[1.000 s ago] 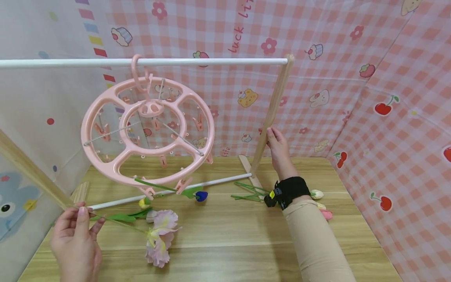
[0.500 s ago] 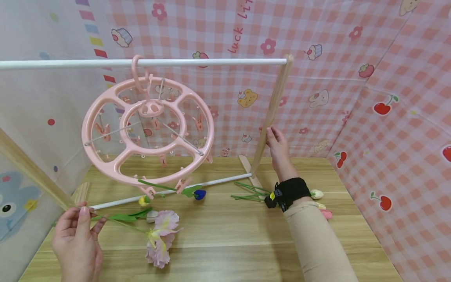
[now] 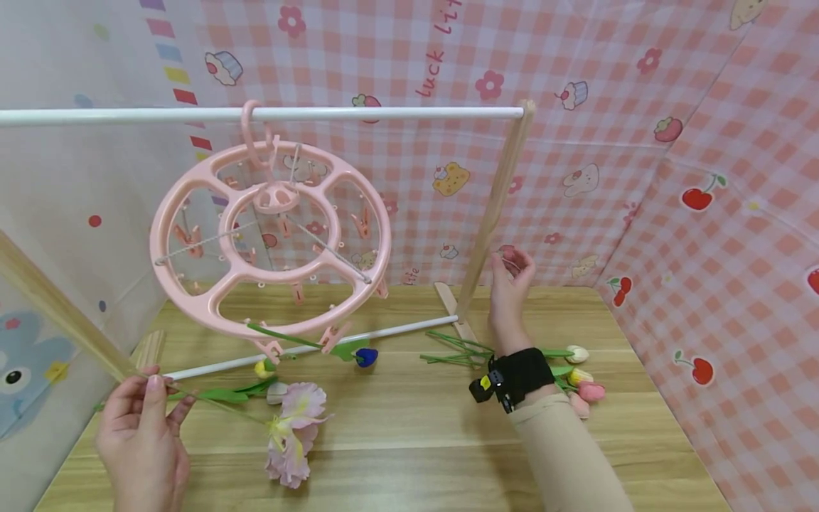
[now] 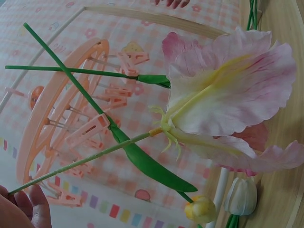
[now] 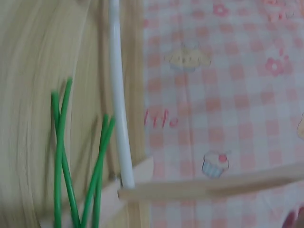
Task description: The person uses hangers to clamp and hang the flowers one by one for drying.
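Note:
My left hand (image 3: 143, 434) pinches the thin stem of a large pale pink artificial flower (image 3: 294, 437), whose ruffled bloom points right, low over the table. In the left wrist view the bloom (image 4: 228, 90) fills the upper right. My right hand (image 3: 512, 288), fingers loosely curled and holding nothing, is just right of the wooden post (image 3: 495, 203). A round pink clip hanger (image 3: 211, 306) hangs from the white top rod (image 3: 409, 112). Its front clips grip a blue tulip (image 3: 366, 357) and a yellow tulip (image 3: 264, 368) by their stems.
Several tulips (image 3: 590, 391) lie on the table beneath my right forearm, their green stems (image 3: 451, 348) pointing left. A white tulip (image 3: 276, 392) lies behind the pink bloom. The rack's lower white rod (image 3: 397, 329) crosses near the tabletop. Patterned cloth walls (image 3: 409, 64) enclose the table.
My right hand has let go of the wooden post and moved slightly right, its fingers now apart from the wood. The left hand and its flower have stayed nearly still.

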### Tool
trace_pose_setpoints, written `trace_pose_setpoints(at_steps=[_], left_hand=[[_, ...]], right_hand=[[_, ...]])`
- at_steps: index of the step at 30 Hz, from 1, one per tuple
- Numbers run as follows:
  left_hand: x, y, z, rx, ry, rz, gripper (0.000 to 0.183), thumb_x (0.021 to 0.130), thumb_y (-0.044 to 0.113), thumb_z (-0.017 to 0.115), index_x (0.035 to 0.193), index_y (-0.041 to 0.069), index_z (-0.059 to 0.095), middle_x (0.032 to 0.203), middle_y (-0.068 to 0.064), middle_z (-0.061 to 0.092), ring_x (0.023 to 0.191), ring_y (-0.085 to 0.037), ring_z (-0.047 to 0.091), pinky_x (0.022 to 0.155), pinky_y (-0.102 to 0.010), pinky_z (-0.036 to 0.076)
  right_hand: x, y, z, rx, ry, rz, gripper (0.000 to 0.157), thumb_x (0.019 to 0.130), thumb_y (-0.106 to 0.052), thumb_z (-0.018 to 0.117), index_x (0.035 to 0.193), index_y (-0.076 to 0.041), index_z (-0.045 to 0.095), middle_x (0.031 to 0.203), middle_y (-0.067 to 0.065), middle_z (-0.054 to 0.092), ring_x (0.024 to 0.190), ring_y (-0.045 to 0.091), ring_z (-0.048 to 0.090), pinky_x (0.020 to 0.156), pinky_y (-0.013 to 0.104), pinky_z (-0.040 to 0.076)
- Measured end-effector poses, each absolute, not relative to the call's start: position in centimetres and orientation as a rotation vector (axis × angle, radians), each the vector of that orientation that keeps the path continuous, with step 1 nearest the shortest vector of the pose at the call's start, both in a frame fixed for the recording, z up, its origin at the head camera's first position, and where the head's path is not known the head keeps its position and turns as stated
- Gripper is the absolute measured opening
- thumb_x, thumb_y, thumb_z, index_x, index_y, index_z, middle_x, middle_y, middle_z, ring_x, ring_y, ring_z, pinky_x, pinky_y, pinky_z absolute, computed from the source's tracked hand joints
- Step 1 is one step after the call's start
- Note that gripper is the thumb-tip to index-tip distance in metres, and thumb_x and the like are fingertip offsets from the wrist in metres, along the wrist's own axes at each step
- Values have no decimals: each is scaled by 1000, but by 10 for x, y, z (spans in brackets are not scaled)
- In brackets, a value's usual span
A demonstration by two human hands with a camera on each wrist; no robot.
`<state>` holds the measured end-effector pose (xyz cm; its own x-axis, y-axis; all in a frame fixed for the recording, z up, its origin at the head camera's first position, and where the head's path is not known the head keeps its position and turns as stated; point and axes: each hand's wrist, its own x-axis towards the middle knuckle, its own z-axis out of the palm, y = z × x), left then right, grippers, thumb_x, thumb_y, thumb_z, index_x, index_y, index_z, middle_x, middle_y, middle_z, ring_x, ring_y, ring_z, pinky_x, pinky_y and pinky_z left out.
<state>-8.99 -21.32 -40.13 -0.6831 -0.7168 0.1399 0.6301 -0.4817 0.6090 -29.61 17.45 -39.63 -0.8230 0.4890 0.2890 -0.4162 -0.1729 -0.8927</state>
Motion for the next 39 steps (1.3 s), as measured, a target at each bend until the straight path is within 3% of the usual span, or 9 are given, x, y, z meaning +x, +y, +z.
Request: trace_pose_setpoints(at_steps=[4,7,15,19,22,26,30,39], left_hand=[[-90,-212,-401,170,-827,-2177,26,76,-6,61,96,-15,49,86,-17,53,73,-19,53,49,-27,52],[-89,-210,-401,170,-826,-2178,27,76,-6,61,98,-16,48,83,-16,53,73,-19,53,49,-27,53],[-88,-204,-398,144,-831,-2180,27,77,-6,60,98,-17,48,78,-15,52,71,-19,53,51,-27,53],[-87,-198,-397,113,-837,-2167,23,78,-6,59,95,-17,48,80,-16,53,71,-20,54,50,-27,53],[-87,-193,-397,74,-854,-2168,16,79,-8,56,90,-15,48,86,-17,54,72,-20,54,50,-27,53],[-86,-187,-397,60,-891,-2177,13,80,-7,55,88,-13,48,90,-16,53,74,-19,54,51,-26,53],[-86,-183,-397,72,-929,-2155,16,80,-6,56,91,-15,48,87,-16,53,74,-19,54,52,-26,53],[-85,-180,-397,42,-965,-2145,15,81,-6,55,91,-15,47,90,-16,53,75,-20,54,52,-26,53]], right_hand=[[-285,168,-399,-151,-1418,1959,31,83,-8,57,102,-5,34,94,4,35,83,14,38,70,22,36],[-278,159,-399,-113,-1430,1940,25,83,-6,55,98,-6,35,91,4,36,80,14,38,67,22,35],[-252,130,-393,192,-1591,1983,20,86,-2,51,101,-2,37,94,8,40,87,18,40,73,23,37],[-239,114,-378,449,-1842,1933,25,88,0,46,113,5,40,106,22,43,96,34,40,77,27,37],[-235,103,-368,631,-2082,1900,33,92,-7,43,124,1,40,120,21,43,107,37,37,85,33,37],[-234,91,-359,779,-2303,1904,39,94,-18,39,131,-6,35,130,11,41,118,29,35,95,40,35],[-235,81,-354,867,-2351,1917,38,95,-16,38,131,-4,35,130,11,42,119,24,37,98,38,34],[-232,75,-355,837,-2353,1910,33,93,-11,42,123,0,43,120,14,50,109,23,47,91,33,41]])
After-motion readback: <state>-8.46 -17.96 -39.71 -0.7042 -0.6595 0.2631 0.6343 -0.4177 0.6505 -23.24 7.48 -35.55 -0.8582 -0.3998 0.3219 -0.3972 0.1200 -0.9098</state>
